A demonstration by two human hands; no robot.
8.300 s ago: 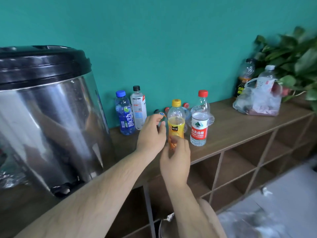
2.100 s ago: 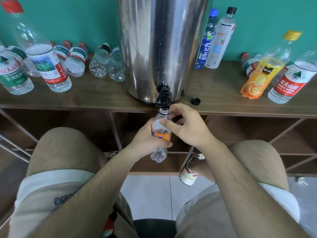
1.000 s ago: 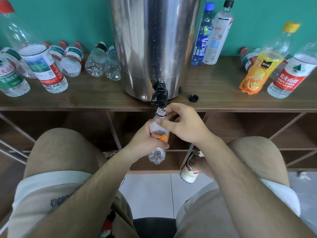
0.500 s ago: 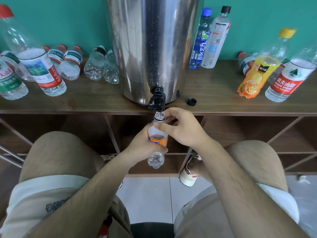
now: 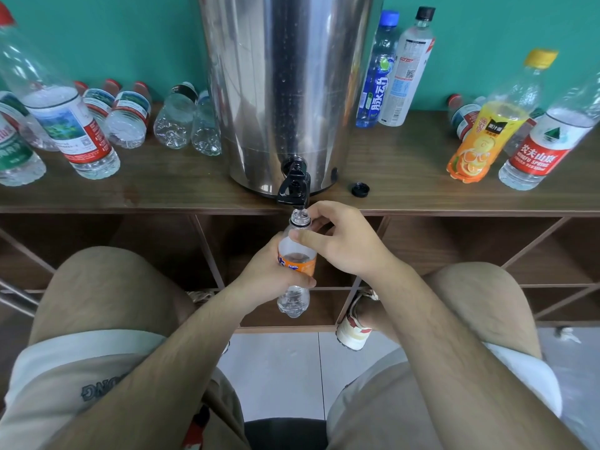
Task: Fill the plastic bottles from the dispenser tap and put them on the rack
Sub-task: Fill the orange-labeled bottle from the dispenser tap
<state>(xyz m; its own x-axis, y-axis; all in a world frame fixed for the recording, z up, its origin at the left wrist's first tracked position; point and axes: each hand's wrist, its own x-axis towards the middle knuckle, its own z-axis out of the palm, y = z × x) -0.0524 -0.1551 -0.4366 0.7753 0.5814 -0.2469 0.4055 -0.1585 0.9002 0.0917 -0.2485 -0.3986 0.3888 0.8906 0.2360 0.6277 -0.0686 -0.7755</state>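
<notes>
Hanging just below the black tap (image 5: 293,186) at the near foot of the steel dispenser (image 5: 285,86), the small orange-label bottle (image 5: 302,263) is held upright with its mouth uncapped, right under the spout. Whether the two actually touch can't really be made out. The left hand (image 5: 264,279) is wrapped round the label part, fingers curled about it. The neck and shoulder are pinched by the right hand (image 5: 344,245), thumb laid on the near side and fingers curled round the far side. So the bottle is kept off the wood, just in front of the near edge of the rack (image 5: 97,196), over the open cubbies. Clear liquid can be seen inside, but no stream can be picked out.

The dispenser is stood on the rack's top board. A loose black cap (image 5: 360,190) is laid flat just right of its base. Far right of that, against the teal wall, a blue bottle (image 5: 378,69) and a white-label bottle (image 5: 407,69) are stood side by side. Further right, an orange juice bottle (image 5: 487,131) and a red-label water bottle (image 5: 545,147) are stood upright. On the left, a big red-label bottle (image 5: 61,108) and a green-label bottle (image 5: 16,154) are stood near the edge, and a bunch of clear bottles (image 5: 175,121) are laid on their sides further back.
</notes>
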